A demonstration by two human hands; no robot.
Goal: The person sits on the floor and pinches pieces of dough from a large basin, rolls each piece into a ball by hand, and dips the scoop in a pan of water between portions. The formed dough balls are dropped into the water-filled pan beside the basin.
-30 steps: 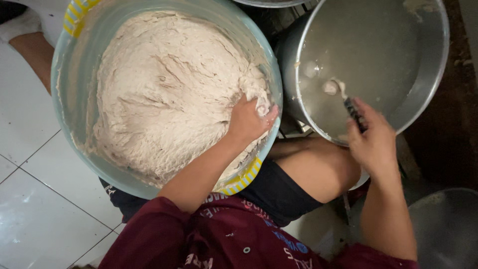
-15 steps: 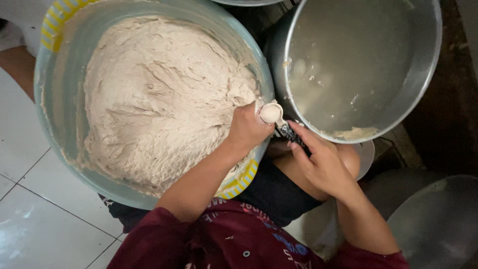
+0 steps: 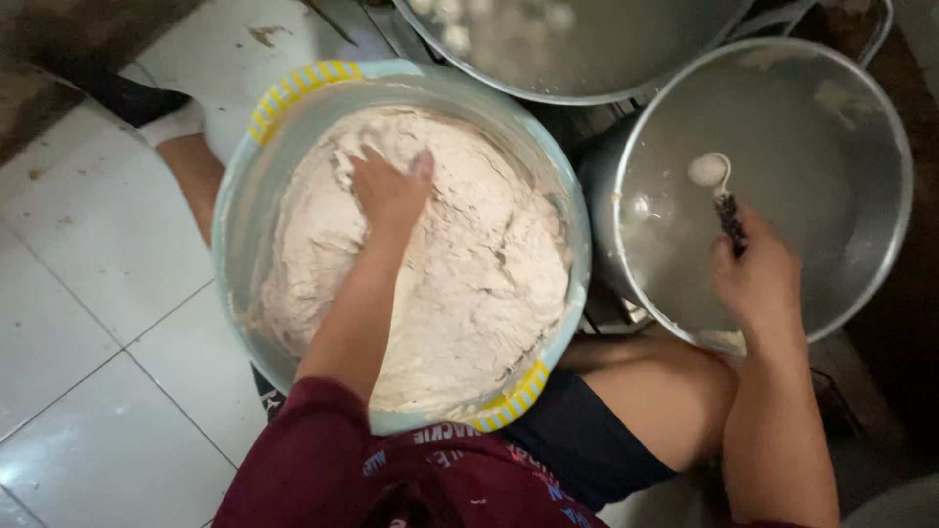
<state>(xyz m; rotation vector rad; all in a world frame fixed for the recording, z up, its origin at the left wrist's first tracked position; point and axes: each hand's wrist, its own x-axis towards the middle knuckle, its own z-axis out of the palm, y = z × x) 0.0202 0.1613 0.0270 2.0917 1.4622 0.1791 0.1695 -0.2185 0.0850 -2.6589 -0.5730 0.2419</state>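
A pale blue plastic basin [image 3: 235,215] with yellow handles holds a big mass of whitish dough [image 3: 469,284]. My left hand [image 3: 389,191] presses flat into the dough near its far side, fingers spread. My right hand [image 3: 755,274] grips a dark-handled spoon [image 3: 726,200] over a metal pot [image 3: 880,244] of cloudy water. A ball of dough [image 3: 706,169] sits in the spoon's bowl, just at the water's surface.
A second metal pot [image 3: 548,83] at the top holds several pale balls floating in liquid. My bare knee [image 3: 675,401] lies between basin and pot. White floor tiles [image 3: 88,293] spread to the left, and a foot in a white sock [image 3: 171,122] shows at the upper left.
My left hand has moved from the basin's right rim to the middle of the dough. My right hand has carried the spoon with a dough ball from the basin edge out over the pot.
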